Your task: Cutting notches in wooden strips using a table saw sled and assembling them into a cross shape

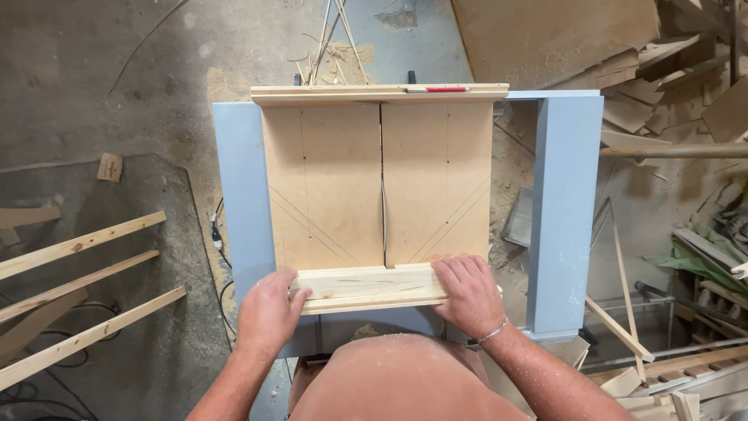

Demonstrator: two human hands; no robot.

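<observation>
A brown fibreboard sled [335, 187] with a saw slot [382, 187] down its middle lies on a pale blue saw table [243, 187]. A light wooden rail [370, 287] forms the sled's near edge. My left hand [269, 312] grips the rail's left end, fingers curled over it. My right hand [466, 292], with a thin bracelet at the wrist, lies on the rail's right end, fingers spread over its top. A second wooden rail [343, 93] runs along the far edge, with a red pencil [439, 90] lying on it.
Three long wooden slats [78, 290] lie on the concrete floor at the left. Scrap boards and offcuts [647, 70] pile up at the upper right, more strips [670, 374] at the lower right. Sawdust [343, 62] lies beyond the table. A cable [218, 234] hangs off the table's left side.
</observation>
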